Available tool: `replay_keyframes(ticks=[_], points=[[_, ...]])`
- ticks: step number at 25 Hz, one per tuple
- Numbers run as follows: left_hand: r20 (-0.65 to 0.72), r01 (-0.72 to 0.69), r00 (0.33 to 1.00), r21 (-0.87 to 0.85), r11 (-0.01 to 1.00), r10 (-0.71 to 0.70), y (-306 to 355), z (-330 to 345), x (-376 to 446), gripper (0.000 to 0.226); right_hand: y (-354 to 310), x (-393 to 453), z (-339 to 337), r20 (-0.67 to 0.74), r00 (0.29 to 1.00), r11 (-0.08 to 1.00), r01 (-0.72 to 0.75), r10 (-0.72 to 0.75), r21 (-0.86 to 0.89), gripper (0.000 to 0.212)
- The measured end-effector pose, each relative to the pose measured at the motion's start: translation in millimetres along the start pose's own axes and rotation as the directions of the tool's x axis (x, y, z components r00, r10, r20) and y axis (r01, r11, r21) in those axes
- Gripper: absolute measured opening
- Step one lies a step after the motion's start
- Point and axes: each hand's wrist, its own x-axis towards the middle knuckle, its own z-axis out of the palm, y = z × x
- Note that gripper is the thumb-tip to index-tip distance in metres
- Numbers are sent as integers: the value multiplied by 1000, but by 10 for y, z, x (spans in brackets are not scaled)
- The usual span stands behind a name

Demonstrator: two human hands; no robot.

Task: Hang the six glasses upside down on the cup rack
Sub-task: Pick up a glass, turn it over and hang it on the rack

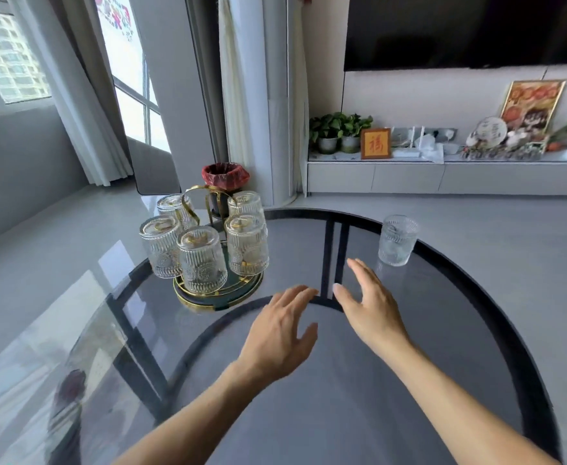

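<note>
A gold cup rack (193, 191) on a round green and gold base (238, 292) stands at the left of the glass table. Several ribbed clear glasses hang on it upside down, the nearest one (201, 263) at the front. One more ribbed glass (396, 240) stands upright at the table's far right edge. My left hand (280, 333) hovers over the table, fingers apart, just right of the rack's base and holding nothing. My right hand (371, 305) is open too, fingers stretched toward the upright glass but well short of it.
The round smoked-glass table (443, 380) has a dark rim. Behind the rack stands a bin with a red liner (225, 176). A low white cabinet (443, 176) with plants, frames and ornaments runs along the far wall under a television.
</note>
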Motion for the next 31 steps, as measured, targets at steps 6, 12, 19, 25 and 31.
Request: replay_keyframes(ticks=[6, 12, 19, 25, 31], points=[[225, 177, 953, 120, 977, -201, -215, 572, 440, 71, 705, -22, -321, -55, 982, 973, -171, 181, 158, 65], [267, 85, 950, 283, 955, -163, -336, 851, 472, 74, 1052, 604, -204, -255, 911, 924, -249, 325, 290, 100], [252, 103, 951, 281, 954, -177, -275, 810, 472, 72, 1147, 1507, -137, -307, 831, 868, -357, 463, 345, 108], [194, 148, 963, 208, 967, -189, -346, 818, 491, 79, 899, 1298, -118, -190, 885, 886, -362, 424, 291, 76], [140, 274, 956, -119, 954, -257, -227, 639, 342, 84, 119, 624, 60, 84, 950, 755, -291, 301, 587, 62]])
